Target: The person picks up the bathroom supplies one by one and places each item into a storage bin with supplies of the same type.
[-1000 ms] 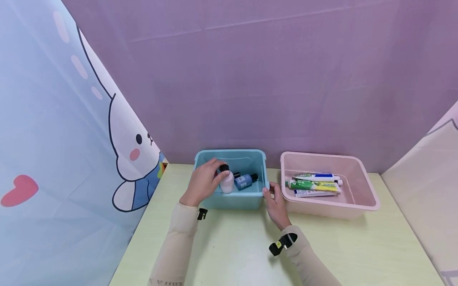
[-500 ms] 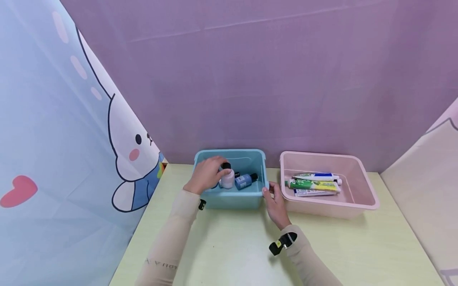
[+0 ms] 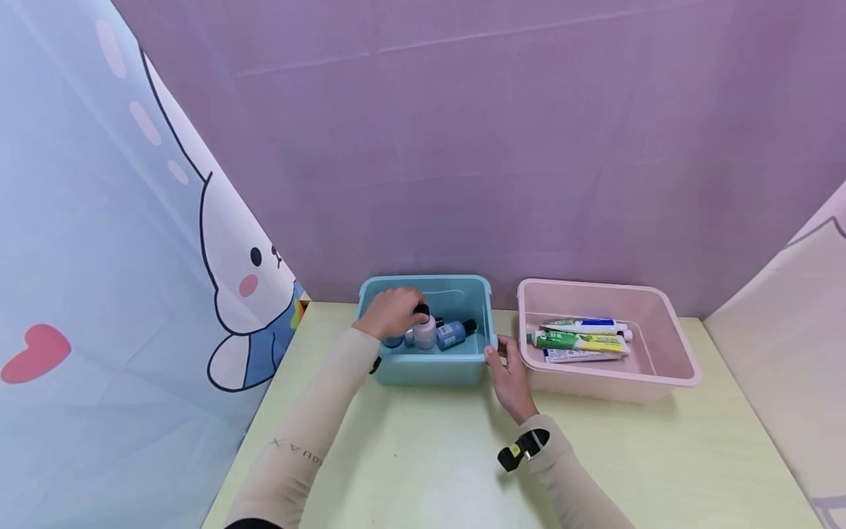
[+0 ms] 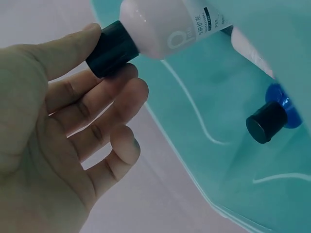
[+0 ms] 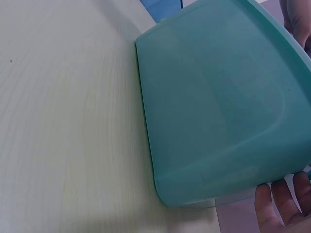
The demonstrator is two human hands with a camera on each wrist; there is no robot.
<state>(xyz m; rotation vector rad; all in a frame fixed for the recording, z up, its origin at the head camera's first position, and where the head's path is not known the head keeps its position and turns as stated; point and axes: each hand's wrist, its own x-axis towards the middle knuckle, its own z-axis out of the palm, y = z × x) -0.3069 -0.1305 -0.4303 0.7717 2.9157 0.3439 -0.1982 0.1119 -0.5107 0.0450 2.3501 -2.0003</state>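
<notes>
My left hand (image 3: 393, 312) reaches into the teal plastic bin (image 3: 423, 372) and pinches the black cap of a pale pink bottle (image 3: 424, 336) between thumb and fingers. In the left wrist view that pink bottle (image 4: 160, 24) has printed lettering on its side, and the other fingers lie loosely curled. A blue bottle with a black cap (image 3: 452, 335) lies beside it in the bin. More bottles are partly hidden by the hand. At the bin's front right corner, my right hand (image 3: 510, 378) grips the rim, with its fingertips (image 5: 286, 196) against the end wall.
To the right stands a pink bin (image 3: 608, 386) with several toothpaste tubes (image 3: 578, 343) in it. Both bins are on a pale wooden table (image 3: 423, 455), close to a purple cloth backdrop (image 3: 463, 147). A printed cloth (image 3: 119, 294) hangs on the left.
The left hand has shifted slightly right and farther in, and the pink bottle has gone lower, behind the bin's front rim. A blue bottle now shows under the hand. The right hand stays put.
</notes>
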